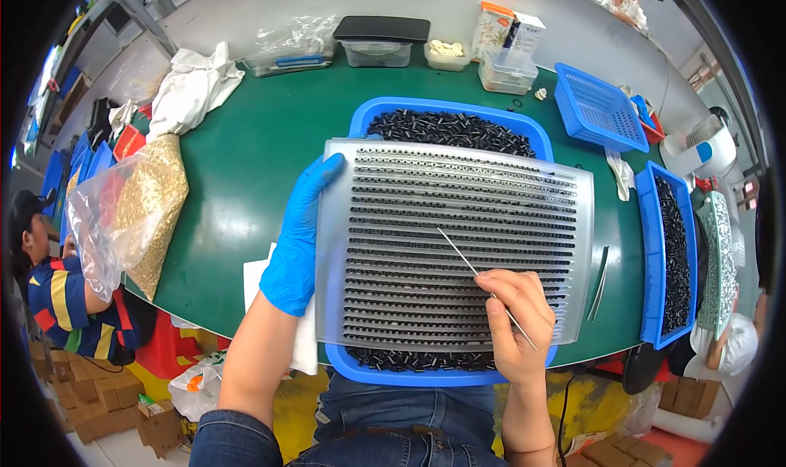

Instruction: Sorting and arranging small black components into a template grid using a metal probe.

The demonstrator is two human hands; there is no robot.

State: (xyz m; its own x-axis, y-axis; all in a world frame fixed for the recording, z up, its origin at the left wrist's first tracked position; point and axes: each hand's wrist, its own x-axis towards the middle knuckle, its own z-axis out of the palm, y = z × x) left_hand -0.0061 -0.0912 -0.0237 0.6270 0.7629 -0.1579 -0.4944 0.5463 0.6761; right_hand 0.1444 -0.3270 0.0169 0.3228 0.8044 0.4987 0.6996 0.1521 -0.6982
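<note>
A translucent plate point(334, 246) holding many rows of small black parts rests over a blue bin point(426, 377). More short black pieces point(458, 127) show in that bin past the plate's far and near edges. My left hand point(293, 246), in a blue glove, grips the plate's left edge. Bare and closed, my right hand point(520, 320) pinches a thin metal rod point(463, 257). The rod's tip points at a row near the plate's middle; whether it touches a part I cannot tell. White cloth point(307, 336) lies below my gloved hand.
Right of the plate lie metal tweezers point(599, 283), then another blue bin point(651, 262) of black pieces. A blue basket point(599, 115) and clear containers point(377, 54) line the back. At left stands a bag of tan pieces point(151, 205), with a person point(61, 295) beyond.
</note>
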